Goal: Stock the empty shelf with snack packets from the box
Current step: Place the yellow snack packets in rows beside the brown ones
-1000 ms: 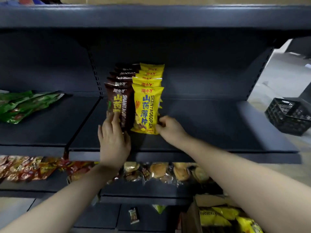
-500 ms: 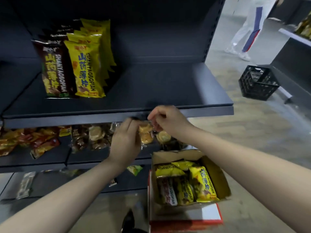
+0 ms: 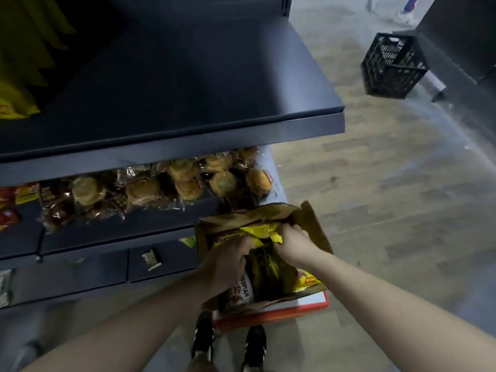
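Observation:
An open cardboard box (image 3: 316, 229) stands on the floor on a red-edged base, holding yellow and brown snack packets (image 3: 265, 272). Both my hands are inside it. My left hand (image 3: 228, 261) presses down among the packets at the box's left side. My right hand (image 3: 295, 242) pinches the top edge of a yellow packet (image 3: 264, 230) near the box's back. The dark shelf (image 3: 188, 84) above is mostly bare, with yellow packets (image 3: 16, 84) standing at its far left edge.
The shelf below holds wrapped round pastries (image 3: 182, 181) and red snack packs (image 3: 10, 202) at the left. A black plastic crate (image 3: 391, 65) sits on the floor to the right. My shoes (image 3: 228, 345) stand just in front of the box.
My view has tilted down from the shelf to the box. Both hands dropped from the shelf edge into the box, and the right hand took hold of a yellow packet.

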